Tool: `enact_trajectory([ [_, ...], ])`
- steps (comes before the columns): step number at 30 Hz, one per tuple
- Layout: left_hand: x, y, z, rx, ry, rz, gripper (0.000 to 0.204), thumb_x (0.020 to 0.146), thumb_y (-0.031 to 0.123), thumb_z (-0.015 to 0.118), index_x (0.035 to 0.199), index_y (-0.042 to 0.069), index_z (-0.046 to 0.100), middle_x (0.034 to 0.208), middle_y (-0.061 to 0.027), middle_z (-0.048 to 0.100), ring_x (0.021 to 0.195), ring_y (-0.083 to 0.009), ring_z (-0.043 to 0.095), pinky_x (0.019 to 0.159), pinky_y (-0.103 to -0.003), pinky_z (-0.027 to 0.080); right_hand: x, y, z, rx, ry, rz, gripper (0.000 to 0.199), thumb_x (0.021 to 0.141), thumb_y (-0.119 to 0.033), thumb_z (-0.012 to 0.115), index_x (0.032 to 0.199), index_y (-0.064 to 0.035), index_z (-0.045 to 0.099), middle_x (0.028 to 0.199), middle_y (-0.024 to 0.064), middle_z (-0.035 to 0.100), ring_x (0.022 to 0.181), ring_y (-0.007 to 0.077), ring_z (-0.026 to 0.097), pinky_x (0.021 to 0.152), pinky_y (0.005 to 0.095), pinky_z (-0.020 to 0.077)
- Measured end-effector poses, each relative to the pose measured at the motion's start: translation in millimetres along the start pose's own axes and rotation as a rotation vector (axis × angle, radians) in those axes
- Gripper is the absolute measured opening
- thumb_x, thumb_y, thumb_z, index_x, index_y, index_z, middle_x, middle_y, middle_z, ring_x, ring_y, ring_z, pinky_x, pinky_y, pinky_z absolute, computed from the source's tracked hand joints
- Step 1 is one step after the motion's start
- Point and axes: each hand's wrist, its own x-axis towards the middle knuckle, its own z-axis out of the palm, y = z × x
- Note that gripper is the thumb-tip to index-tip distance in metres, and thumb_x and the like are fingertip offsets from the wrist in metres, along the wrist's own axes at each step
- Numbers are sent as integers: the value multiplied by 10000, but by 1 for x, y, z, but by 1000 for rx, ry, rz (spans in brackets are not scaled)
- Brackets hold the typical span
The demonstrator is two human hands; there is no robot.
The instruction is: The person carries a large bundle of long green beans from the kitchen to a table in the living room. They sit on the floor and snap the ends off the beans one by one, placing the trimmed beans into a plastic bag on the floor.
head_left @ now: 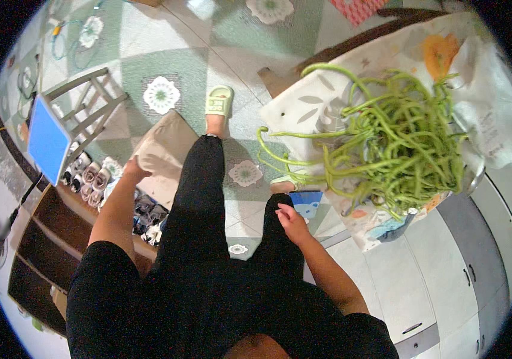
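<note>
Nearest, at the bottom edge, the person's black short-sleeved top fills the lower middle, with both bare forearms rising from it. The right hand (292,220) hangs loosely curled beside the right thigh, fingers bent inward and holding nothing; it is the hand nearer to the beans. Just beyond it, a small blue printed card (306,202) lies at the near edge of the table. The left hand (132,169) is out to the left, fingers closed down against the edge of a beige cushion-like pad (163,149) that stands against the person's left leg; whether it grips the pad or only rests on it cannot be told.

Left of that hand, a dark wooden shoe rack (46,239) holds rows of small pale shoes (91,176). A blue rectangular panel (47,139) leans on a grey wooden stool (91,105) farther left.

The black trousers run up the middle to a foot in a pale green slide sandal (219,100) on the green and white patterned floor tiles (166,57).

To the right, on a table spread with a white cloth printed with leaves and flowers (304,105), lies a large tangled heap of long green beans (397,143), several strands trailing left over the cloth's edge. White cabinet doors (441,269) lie near right below the table.
</note>
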Motion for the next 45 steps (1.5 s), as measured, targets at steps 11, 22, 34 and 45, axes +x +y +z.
enact_trajectory([
  [11,44,52,34,66,-50,-53,852,473,389,783,1159,55,403,882,-182,598,854,-315,575,751,-378,456,91,155,12,-120,-4,-24,272,849,-133,462,1087,-4,482,996,89,559,927,157,523,823,275,403],
  [22,42,119,178,106,-171,48,633,625,358,697,1117,41,455,871,-156,605,817,-270,582,719,-360,459,162,147,18,-20,6,-62,326,836,-247,488,1072,-23,507,975,84,542,923,186,483,810,305,383],
  [34,172,154,101,-8,62,421,519,701,331,638,1100,41,475,866,-132,608,795,-250,582,706,-352,458,155,64,-59,-335,95,-437,419,820,-345,462,1107,-41,490,1112,152,511,1029,281,485,862,348,391],
  [45,-49,267,-87,-1086,493,1239,279,850,231,492,1082,77,488,940,-42,572,780,-121,546,630,-232,426,-50,24,-61,349,526,-1006,226,857,-214,482,914,-22,584,725,31,583,649,68,533,584,201,435],
])
